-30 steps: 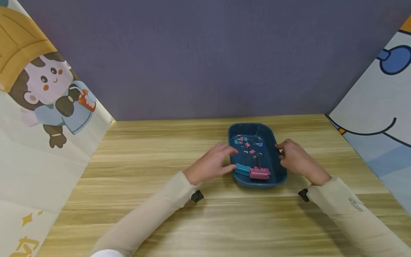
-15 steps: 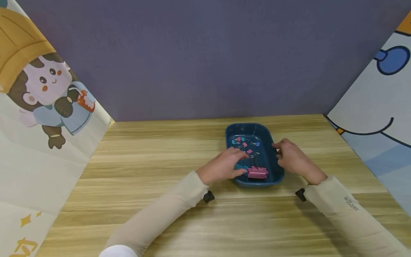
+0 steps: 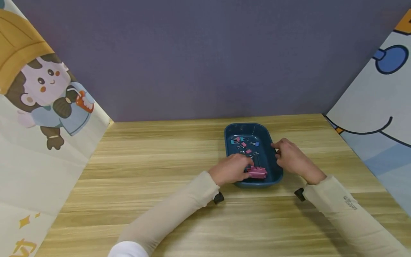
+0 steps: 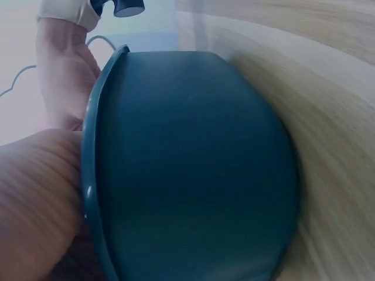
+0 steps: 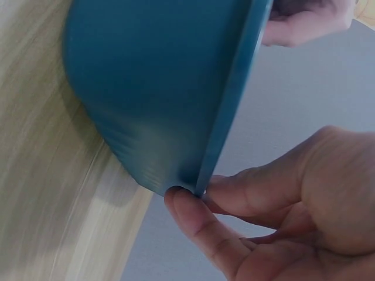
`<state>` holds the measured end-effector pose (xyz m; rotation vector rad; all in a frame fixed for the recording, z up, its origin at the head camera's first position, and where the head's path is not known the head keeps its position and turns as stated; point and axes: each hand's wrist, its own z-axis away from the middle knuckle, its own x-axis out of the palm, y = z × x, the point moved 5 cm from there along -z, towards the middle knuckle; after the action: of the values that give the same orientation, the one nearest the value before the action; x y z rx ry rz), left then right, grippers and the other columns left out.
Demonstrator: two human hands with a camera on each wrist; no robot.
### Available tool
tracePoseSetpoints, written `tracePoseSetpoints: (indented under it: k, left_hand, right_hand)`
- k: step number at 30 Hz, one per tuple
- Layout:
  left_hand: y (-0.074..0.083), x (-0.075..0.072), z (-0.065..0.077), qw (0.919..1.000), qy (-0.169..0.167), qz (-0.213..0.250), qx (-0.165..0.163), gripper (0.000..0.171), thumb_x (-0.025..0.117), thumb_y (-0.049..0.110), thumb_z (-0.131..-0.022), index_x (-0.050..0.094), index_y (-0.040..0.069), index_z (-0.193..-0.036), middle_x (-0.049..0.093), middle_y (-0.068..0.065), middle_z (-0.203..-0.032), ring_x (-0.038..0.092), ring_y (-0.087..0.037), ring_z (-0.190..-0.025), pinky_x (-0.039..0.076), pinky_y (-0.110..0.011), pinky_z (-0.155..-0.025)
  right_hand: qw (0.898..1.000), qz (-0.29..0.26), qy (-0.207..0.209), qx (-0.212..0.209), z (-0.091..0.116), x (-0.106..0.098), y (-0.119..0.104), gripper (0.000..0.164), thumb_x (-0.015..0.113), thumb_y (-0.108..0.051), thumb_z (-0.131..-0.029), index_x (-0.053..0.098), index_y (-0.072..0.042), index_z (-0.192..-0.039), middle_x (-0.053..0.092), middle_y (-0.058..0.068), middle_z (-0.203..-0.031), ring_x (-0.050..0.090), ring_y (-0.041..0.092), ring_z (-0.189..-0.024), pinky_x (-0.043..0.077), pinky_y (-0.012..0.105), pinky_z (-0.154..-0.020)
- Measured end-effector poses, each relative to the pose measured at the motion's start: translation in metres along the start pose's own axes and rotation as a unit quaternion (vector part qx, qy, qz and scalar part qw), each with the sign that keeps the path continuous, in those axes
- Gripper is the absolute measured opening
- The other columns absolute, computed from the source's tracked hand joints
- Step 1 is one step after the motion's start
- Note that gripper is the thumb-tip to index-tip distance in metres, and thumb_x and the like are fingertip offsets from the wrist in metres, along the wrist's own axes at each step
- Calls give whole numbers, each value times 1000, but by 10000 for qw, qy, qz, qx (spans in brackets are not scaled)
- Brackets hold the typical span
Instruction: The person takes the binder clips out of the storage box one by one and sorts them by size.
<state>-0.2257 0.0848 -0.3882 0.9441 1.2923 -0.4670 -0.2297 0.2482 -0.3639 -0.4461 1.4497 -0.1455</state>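
Note:
A dark blue plastic tray stands on the table with binder clips inside. My left hand reaches over its near left side, thumb and fingers round the left end of the large pink binder clip. The large teal clip beside it is hidden under this hand. In the left wrist view, the tray's outer wall covers the fingertips. My right hand pinches the tray's right rim between thumb and index finger, which the right wrist view shows closely, with the hand at the tray's corner.
Several small binder clips, pink, teal and blue, lie in the far half of the tray. The wooden table meets a grey-purple panel at the back. Printed cartoon panels flank it left and right.
My left hand has moved right and down into the tray, from its left rim to the pink clip, thumb and fingers drawing closer together. My right hand stays at the rim.

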Motion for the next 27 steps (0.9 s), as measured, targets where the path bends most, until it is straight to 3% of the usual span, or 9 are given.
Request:
tracePoseSetpoints:
  k: [6, 15, 20, 27]
  left_hand:
    - [2, 5, -6, 9999, -137, -40, -9, 21, 71, 22, -86, 70, 13, -105, 63, 8, -85, 52, -4, -68, 43, -15, -64]
    - [3, 6, -10, 9997, -190, 151, 36, 13, 71, 18, -86, 69, 14, -98, 60, 8, -82, 52, -4, -69, 42, -14, -62]
    - [2, 3, -9, 9997, 27, 173, 143, 11, 71, 18, -86, 69, 14, -97, 61, 7, -85, 52, -5, -71, 42, -12, -64]
    - [0, -15, -4, 9980, 550, -180, 240, 23, 71, 22, -86, 70, 15, -108, 65, 5, -99, 54, -8, -88, 43, -16, -81]
  right_hand:
    - [10000, 1, -44, 36, -1, 0, -1, 43, 53, 9, -82, 49, 18, -124, 49, 28, -113, 54, 31, -88, 48, 46, -76]
    - [10000, -66, -56, -1, -2, 1, -1, 43, 52, 10, -81, 49, 19, -123, 49, 28, -112, 55, 29, -85, 49, 44, -74]
    - [9999, -64, -91, 16, -2, 2, 0, 43, 53, 10, -81, 49, 19, -123, 49, 28, -112, 55, 29, -85, 49, 44, -74]
    - [9999, -89, -101, 13, -1, 0, 0, 45, 53, 10, -81, 48, 19, -124, 49, 28, -112, 55, 30, -86, 49, 44, -73]
